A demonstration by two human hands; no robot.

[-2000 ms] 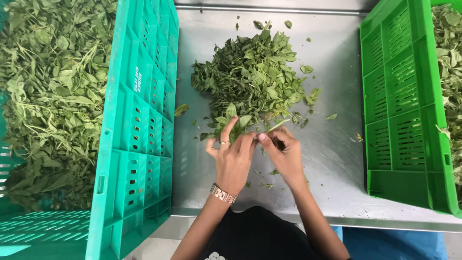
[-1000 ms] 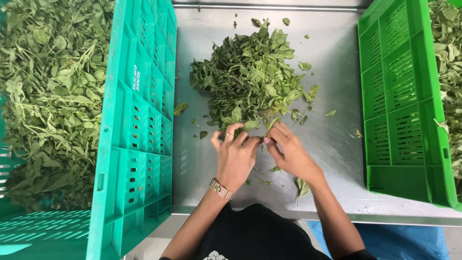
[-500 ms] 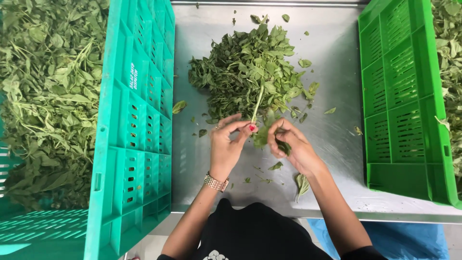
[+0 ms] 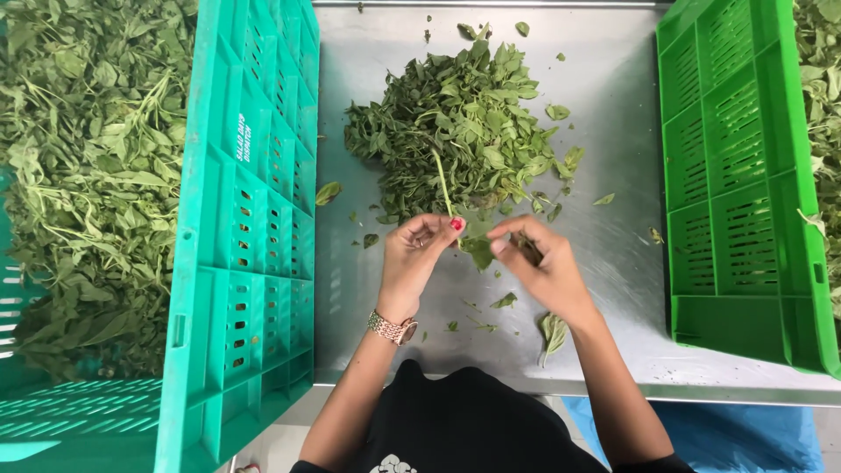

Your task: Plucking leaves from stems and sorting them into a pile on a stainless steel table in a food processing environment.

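My left hand (image 4: 413, 263) pinches the lower end of a thin green stem (image 4: 443, 182) that rises up over the pile of loose green leaves (image 4: 460, 123) on the steel table (image 4: 604, 289). Just to its right, my right hand (image 4: 541, 263) grips a few leaves (image 4: 478, 250) pulled from that stem, thumb and fingers closed on them. Both hands hover just in front of the pile, almost touching each other.
A teal crate (image 4: 245, 228) full of leafy stalks (image 4: 79, 158) stands at the left. A green crate (image 4: 745, 175) with more greens stands at the right. Stray leaves (image 4: 552, 331) lie on the table near its front edge.
Both hands drew back from the pile toward me. The left hand lifted a stem upright and the right hand slid down it, taking leaves off.
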